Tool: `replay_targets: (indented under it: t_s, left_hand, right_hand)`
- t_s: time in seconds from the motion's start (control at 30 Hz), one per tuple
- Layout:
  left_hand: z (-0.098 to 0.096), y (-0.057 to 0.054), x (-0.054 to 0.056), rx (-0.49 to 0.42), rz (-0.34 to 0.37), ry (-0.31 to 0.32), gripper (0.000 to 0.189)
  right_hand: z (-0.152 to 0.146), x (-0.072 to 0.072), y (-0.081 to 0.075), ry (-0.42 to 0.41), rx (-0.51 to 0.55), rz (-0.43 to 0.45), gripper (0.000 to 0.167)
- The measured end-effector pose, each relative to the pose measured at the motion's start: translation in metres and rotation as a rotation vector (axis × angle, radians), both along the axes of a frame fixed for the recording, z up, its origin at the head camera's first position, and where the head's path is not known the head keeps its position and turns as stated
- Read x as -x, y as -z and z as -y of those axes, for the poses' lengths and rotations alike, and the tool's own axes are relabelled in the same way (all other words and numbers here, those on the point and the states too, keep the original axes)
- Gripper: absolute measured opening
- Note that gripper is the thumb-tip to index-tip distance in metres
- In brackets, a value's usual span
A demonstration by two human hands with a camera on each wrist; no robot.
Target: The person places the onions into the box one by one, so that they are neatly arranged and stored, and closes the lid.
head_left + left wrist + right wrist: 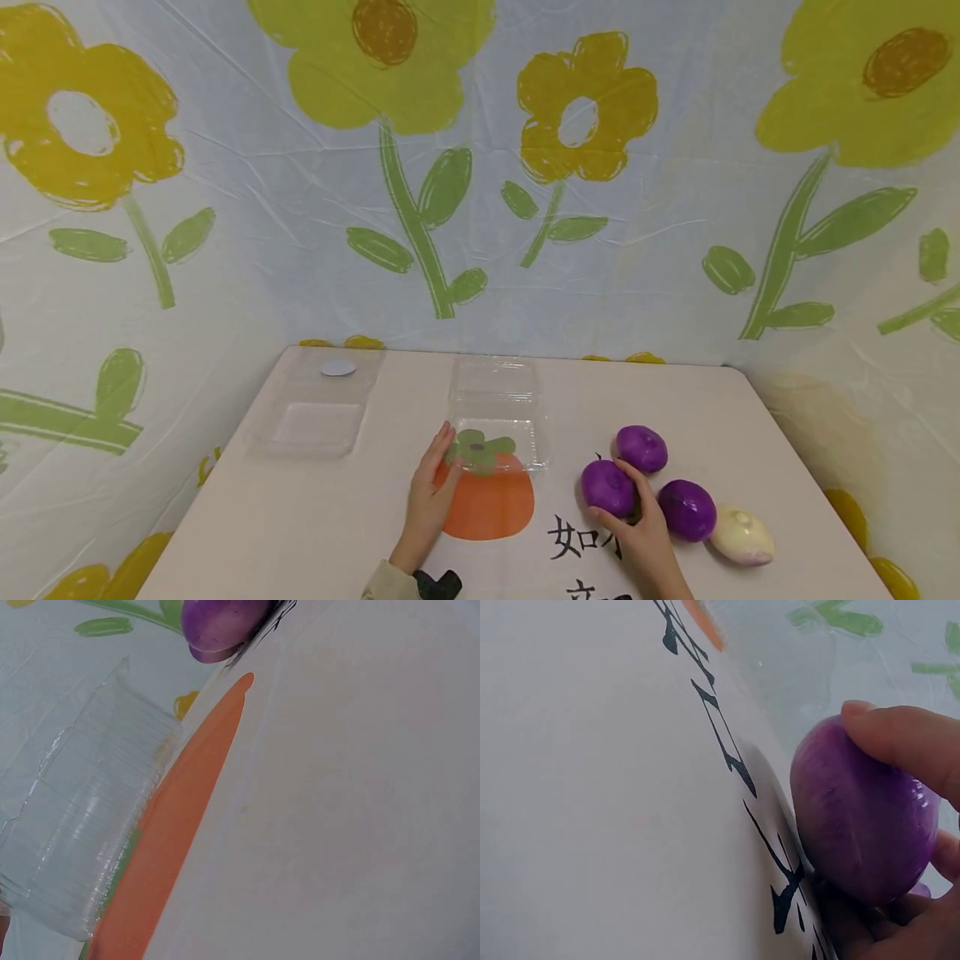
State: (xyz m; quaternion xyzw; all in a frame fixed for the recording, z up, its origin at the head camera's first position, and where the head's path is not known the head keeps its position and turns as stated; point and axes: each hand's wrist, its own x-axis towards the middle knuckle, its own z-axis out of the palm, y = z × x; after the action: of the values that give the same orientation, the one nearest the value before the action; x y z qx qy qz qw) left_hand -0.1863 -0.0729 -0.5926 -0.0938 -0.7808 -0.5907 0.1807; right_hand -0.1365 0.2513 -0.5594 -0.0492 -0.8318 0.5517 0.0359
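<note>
My right hand [637, 517] grips a purple onion [607, 489] between thumb and fingers; the right wrist view shows the same purple onion [862, 814] close up, low over the table. Two more purple onions [642, 448] [687, 510] lie just beyond and to the right of that hand. Beside them is a pale onion [742, 536] with a faint purple tip. My left hand [432, 492] is at the left side of an open clear plastic box [495, 467], its fingers fairly straight along the edge. Only a sliver of that hand shows in the left wrist view.
A second open clear plastic box [315, 429] stands at the table's back left, with a white oval [338, 367] on its lid. The pale table [300, 525] bears an orange print and black characters. Flower-printed cloth [645, 250] surrounds the back and sides.
</note>
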Motion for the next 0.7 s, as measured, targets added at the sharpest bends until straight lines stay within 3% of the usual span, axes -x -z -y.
replay_targets:
  t_s: [0.17, 0.4, 0.7]
  left_hand:
    - [0.0, -0.003, -0.001, -0.003, 0.027, 0.006, 0.051]
    - [0.0, 0.0, 0.0, -0.009, -0.003, 0.01, 0.052]
    - [0.001, -0.002, -0.001, -0.007, 0.035, 0.025, 0.052]
  right_hand:
    - [0.001, 0.002, -0.007, 0.005, -0.001, 0.015, 0.085]
    - [0.005, 0.004, -0.015, -0.006, -0.022, -0.033, 0.084]
    - [0.013, 0.011, -0.02, -0.048, 0.046, -0.059, 0.083]
